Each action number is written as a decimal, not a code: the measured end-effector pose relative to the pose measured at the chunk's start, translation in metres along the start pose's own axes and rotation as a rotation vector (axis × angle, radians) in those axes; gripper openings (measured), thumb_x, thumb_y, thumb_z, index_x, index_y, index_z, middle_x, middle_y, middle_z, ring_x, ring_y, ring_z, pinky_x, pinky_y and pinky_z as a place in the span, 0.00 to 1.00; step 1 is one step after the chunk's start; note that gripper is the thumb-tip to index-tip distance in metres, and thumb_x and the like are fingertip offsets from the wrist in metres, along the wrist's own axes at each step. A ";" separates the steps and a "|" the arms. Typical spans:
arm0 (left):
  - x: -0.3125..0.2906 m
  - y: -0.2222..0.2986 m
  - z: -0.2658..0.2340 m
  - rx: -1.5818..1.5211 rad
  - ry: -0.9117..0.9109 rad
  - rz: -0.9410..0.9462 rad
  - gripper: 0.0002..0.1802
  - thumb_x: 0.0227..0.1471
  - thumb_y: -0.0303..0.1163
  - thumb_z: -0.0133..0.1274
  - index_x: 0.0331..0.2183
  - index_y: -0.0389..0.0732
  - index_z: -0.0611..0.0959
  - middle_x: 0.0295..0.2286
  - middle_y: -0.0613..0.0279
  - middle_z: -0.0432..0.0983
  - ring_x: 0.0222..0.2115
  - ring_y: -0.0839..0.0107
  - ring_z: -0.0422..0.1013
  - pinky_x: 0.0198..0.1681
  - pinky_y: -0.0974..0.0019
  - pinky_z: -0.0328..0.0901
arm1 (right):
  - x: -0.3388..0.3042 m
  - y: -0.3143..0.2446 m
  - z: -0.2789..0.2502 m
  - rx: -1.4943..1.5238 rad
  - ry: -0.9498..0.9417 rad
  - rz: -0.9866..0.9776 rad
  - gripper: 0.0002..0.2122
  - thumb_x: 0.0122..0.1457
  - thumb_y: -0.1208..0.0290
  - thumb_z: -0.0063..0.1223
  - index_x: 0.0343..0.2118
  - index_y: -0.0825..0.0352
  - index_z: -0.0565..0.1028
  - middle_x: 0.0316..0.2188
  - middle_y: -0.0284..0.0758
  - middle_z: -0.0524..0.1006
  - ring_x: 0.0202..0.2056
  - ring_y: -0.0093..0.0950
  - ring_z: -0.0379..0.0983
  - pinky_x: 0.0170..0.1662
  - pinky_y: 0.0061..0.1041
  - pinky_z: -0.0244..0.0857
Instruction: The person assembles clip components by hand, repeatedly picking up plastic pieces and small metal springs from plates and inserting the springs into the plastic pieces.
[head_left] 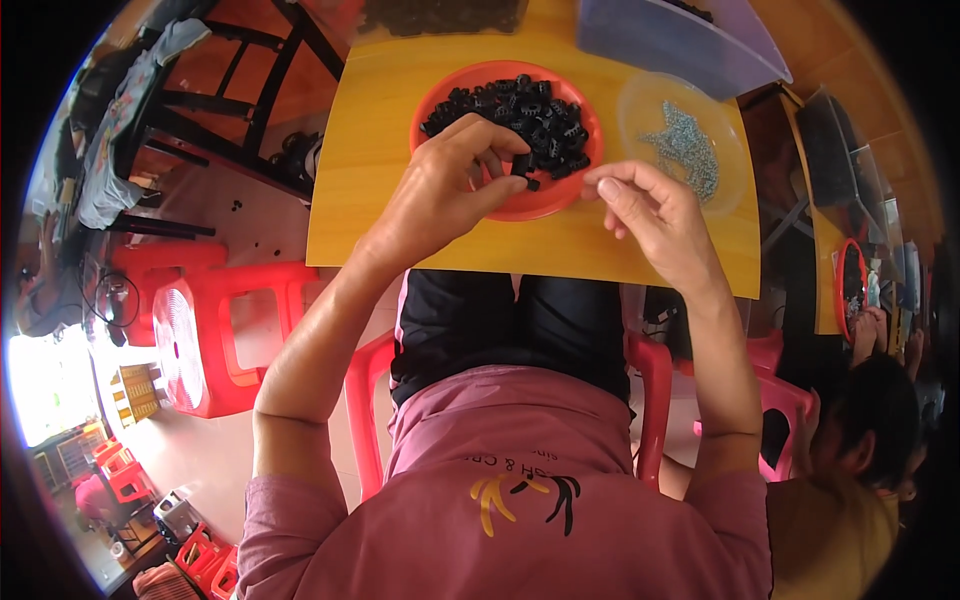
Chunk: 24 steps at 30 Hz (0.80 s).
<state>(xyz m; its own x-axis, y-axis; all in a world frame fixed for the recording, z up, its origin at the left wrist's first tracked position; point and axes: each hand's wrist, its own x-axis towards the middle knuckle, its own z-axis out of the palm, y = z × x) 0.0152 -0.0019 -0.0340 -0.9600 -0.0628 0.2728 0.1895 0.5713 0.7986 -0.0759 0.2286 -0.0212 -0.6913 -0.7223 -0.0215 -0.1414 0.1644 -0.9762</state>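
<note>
White light (50, 390) glares at left; red plastic stools (222, 395) stand on the pale floor (225, 455), a black barred frame (210, 103) farther off.

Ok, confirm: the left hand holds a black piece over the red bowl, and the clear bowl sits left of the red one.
Wrong side: the head view shows the clear bowl right of the red bowl, over which the left hand does hold a black piece.

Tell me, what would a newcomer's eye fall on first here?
Probably the red bowl heaped with black parts, on the yellow table at upper centre. Over its near side, the left hand holds a black piece; the right hand is by its right edge. Farther right sits a translucent dish of small silvery pieces.
</note>
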 end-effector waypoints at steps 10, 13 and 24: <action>-0.010 0.025 0.001 -0.062 0.129 0.142 0.14 0.45 0.19 0.61 0.37 0.36 0.79 0.34 0.62 0.71 0.30 0.76 0.70 0.31 0.74 0.66 | 0.012 -0.012 0.038 0.213 -0.052 0.041 0.15 0.61 0.63 0.57 0.42 0.70 0.76 0.30 0.28 0.77 0.29 0.14 0.68 0.33 0.16 0.65; -0.011 0.027 0.001 -0.030 0.141 0.176 0.15 0.44 0.19 0.61 0.37 0.37 0.79 0.35 0.61 0.71 0.30 0.75 0.70 0.31 0.73 0.66 | 0.011 -0.016 0.040 0.224 -0.041 0.050 0.13 0.61 0.64 0.58 0.40 0.70 0.76 0.29 0.28 0.76 0.29 0.14 0.67 0.32 0.15 0.64; -0.034 0.008 0.006 -0.339 0.031 0.073 0.13 0.49 0.20 0.58 0.41 0.36 0.80 0.36 0.58 0.73 0.36 0.72 0.73 0.39 0.69 0.69 | -0.003 -0.019 0.045 -0.075 -0.076 -0.048 0.08 0.59 0.73 0.56 0.35 0.74 0.75 0.24 0.31 0.76 0.28 0.16 0.71 0.32 0.19 0.68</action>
<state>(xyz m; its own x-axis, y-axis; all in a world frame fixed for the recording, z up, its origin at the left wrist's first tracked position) 0.0486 0.0100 -0.0400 -0.9356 -0.0594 0.3482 0.3205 0.2713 0.9076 -0.0393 0.1973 -0.0129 -0.6270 -0.7790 0.0061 -0.2279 0.1759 -0.9577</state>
